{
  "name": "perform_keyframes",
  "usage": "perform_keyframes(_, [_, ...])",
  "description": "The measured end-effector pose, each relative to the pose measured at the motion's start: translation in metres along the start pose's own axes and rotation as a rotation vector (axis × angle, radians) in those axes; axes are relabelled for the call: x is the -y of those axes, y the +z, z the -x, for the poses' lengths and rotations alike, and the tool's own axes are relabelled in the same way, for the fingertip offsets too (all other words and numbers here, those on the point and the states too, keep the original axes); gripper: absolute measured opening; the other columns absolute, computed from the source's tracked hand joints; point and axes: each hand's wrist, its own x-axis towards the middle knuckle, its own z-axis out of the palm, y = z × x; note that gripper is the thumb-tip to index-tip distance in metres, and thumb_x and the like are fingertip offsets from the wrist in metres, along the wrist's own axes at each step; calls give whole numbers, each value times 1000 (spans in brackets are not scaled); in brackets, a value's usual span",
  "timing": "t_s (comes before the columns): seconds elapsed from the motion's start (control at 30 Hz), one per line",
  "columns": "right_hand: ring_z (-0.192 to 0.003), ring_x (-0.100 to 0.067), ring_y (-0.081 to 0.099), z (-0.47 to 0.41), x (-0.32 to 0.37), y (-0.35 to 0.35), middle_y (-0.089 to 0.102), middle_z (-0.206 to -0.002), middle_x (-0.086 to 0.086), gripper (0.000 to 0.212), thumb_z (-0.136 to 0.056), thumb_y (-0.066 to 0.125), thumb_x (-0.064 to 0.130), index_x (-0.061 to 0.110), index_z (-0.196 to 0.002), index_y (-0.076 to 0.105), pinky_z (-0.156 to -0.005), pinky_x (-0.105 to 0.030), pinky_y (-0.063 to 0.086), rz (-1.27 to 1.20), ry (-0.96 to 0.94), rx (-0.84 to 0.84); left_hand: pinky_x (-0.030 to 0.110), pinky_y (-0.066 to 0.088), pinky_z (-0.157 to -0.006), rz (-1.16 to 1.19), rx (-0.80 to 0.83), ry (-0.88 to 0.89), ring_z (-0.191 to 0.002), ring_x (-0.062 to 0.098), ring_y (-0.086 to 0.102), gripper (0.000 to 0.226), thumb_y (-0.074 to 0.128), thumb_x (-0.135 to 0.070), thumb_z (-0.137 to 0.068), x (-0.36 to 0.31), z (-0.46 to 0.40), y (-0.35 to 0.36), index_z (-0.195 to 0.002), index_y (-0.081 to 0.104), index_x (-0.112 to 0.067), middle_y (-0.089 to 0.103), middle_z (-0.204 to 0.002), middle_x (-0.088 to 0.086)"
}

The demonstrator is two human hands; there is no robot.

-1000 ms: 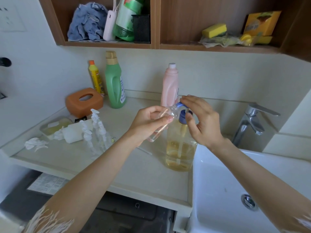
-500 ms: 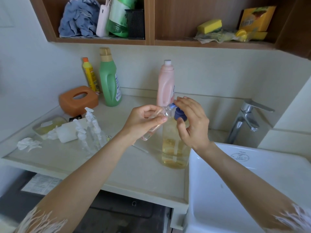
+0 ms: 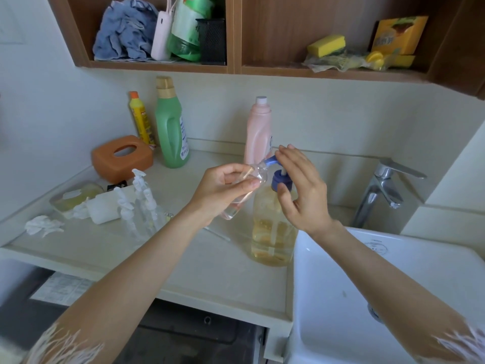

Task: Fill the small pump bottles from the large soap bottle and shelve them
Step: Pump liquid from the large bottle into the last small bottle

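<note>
Above the pale countertop (image 3: 199, 271), just left of the white sink basin (image 3: 393, 298), the left hand (image 3: 223, 190) grips a small clear bottle (image 3: 244, 193), tilted so its open neck points up and to the right at the blue pump spout (image 3: 270, 162) of the large soap bottle (image 3: 273, 232). The right hand (image 3: 304, 190) has its fingers resting on top of that pump head, fairly straight, the thumb set against the blue collar below; it presses rather than clasps. The soap bottle stands upright on the counter at the basin's edge, with amber liquid filling its lower part.

The counter is a light stone-coloured slab with a raised lip, set against a cream wall. A chrome tap (image 3: 383, 190) rises behind the basin.

Directly behind the hands stands a pink bottle (image 3: 258, 130), partly hidden by them. Farther left against the wall are a green bottle (image 3: 170, 127) and a thin yellow bottle (image 3: 140, 119), with an orange tissue box (image 3: 122, 158) in front of them. A cluster of small pump bottles (image 3: 139, 203) stands to the left of the left forearm, near a soap dish (image 3: 76, 197) and a crumpled tissue (image 3: 43, 225).

A wooden shelf (image 3: 236, 69) overhead holds a blue cloth (image 3: 123, 30) on the left and a yellow sponge (image 3: 326, 44) on the right.
</note>
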Motion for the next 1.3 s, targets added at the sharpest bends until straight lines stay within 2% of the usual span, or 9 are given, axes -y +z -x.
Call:
perform_keyframes(0.13, [-123, -40, 49, 8, -4, 11, 57, -123, -24, 45, -77, 44, 4, -13, -117, 59, -109, -45, 36, -23, 0, -67, 21, 50, -59, 8, -1, -32, -66, 9, 66, 37, 75, -24, -72, 3, 2, 1, -103, 68, -6, 73, -81, -1])
perform_keyframes(0.3, [-121, -41, 51, 16, -3, 15, 59, -121, -25, 48, -72, 43, 0, -13, -116, 60, -108, -48, 38, -48, 7, -85, 22, 52, -63, 10, 23, -44, -69, 9, 67, 21, 77, -18, -74, 11, 2, -2, -94, 70, -15, 74, -81, -2])
perform_keyframes(0.47, [-122, -39, 52, 11, 3, 11, 59, -122, -24, 50, -66, 49, -11, -11, -115, 61, -106, -46, 40, 0, 43, -71, 22, 51, -62, 26, 16, -57, -69, 10, 67, 23, 77, -19, -76, 8, 2, -1, -97, 69, -13, 74, -81, -4])
perform_keyframes(0.53, [-124, -40, 50, 4, 3, 6, 57, -126, -25, 46, -72, 49, -4, -10, -116, 61, -106, -47, 39, 17, 39, -34, 22, 51, -63, 46, 15, -63, -70, 11, 67, 30, 74, -25, -73, 4, 2, 0, -99, 69, -11, 74, -83, -3])
perform_keyframes(0.63, [-129, -36, 47, -2, 2, -2, 53, -132, -24, 46, -81, 46, 9, -10, -121, 58, -108, -48, 37, 24, 14, 23, 18, 49, -58, 58, 32, -51, -65, 8, 65, 24, 71, -19, -79, -1, 1, 1, -100, 69, -8, 72, -78, -6])
perform_keyframes(0.8, [-132, -36, 43, -4, 2, -1, 51, -135, -24, 47, -85, 45, 11, -11, -125, 54, -112, -43, 34, 7, 3, 52, 15, 49, -59, 72, 57, -57, -69, 7, 68, 23, 69, -22, -80, -4, 4, 1, -100, 69, -11, 73, -80, -8])
perform_keyframes(0.97, [-120, -41, 53, 0, 2, 6, 60, -120, -26, 41, -78, 45, -1, -15, -114, 60, -108, -40, 38, 2, 8, -64, 17, 52, -60, 114, 93, -62, -72, 9, 70, 29, 67, -27, -73, -3, 6, 4, -98, 68, -13, 74, -80, -7])
perform_keyframes(1.1, [-109, -38, 58, 2, 2, 13, 65, -110, -22, 39, -75, 43, 1, -13, -105, 64, -104, -37, 41, -30, 18, -135, 17, 53, -59, 143, 95, -78, -70, 9, 71, 29, 64, -26, -73, -1, 7, 7, -99, 67, -12, 75, -80, -6])
perform_keyframes(1.3, [-107, -37, 58, 6, 0, 15, 65, -107, -22, 41, -71, 42, -1, -12, -103, 66, -103, -37, 41, -43, 11, -138, 17, 52, -56, 152, 101, -103, -65, 8, 69, 17, 60, -14, -86, 5, 8, 6, -100, 66, -8, 74, -77, -6])
